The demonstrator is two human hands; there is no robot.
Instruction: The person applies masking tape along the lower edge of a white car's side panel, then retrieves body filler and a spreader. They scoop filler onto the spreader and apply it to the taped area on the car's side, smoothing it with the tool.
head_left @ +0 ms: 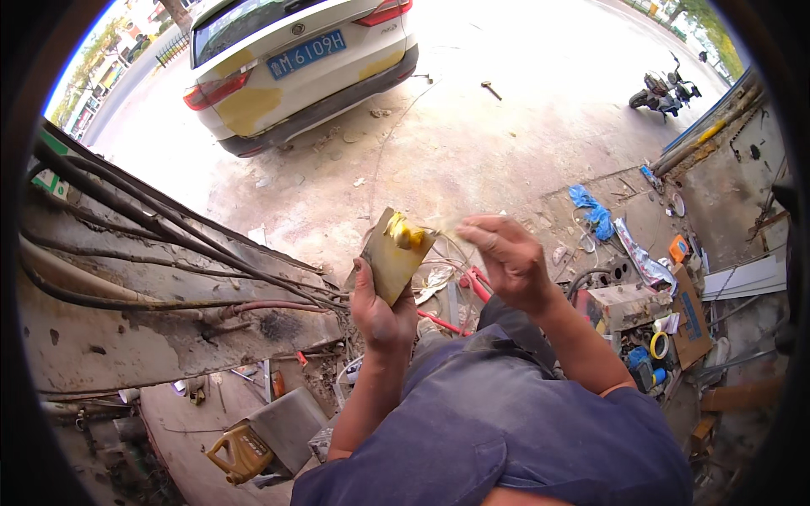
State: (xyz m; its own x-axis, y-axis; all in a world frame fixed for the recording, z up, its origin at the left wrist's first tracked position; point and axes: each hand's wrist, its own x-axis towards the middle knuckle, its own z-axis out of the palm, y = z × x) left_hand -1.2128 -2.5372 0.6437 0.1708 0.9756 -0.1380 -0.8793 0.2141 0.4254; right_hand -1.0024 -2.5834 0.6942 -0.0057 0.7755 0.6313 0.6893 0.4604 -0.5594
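My left hand (381, 320) is closed round the lower part of a flat, tan mixing board (391, 271), thumb along its left edge. On the board's upper end sits a lump of bright yellow paste (407, 234), probably body filler. Just right of the board my right hand (513, 263) is raised, fingers bent and pinched together. A pale, smeared shape lies between its fingertips and the paste, and I cannot tell what it is. Both hands are in front of my dusty blue clothing.
Ahead stands a white car (337, 99) with yellow patches on its rear. A motorcycle (665, 91) is at the far right, a hammer (491, 89) on the ground. Dark cables (160, 226) run along the left. At right lie a blue plastic bag (593, 211) and a tape roll (659, 344).
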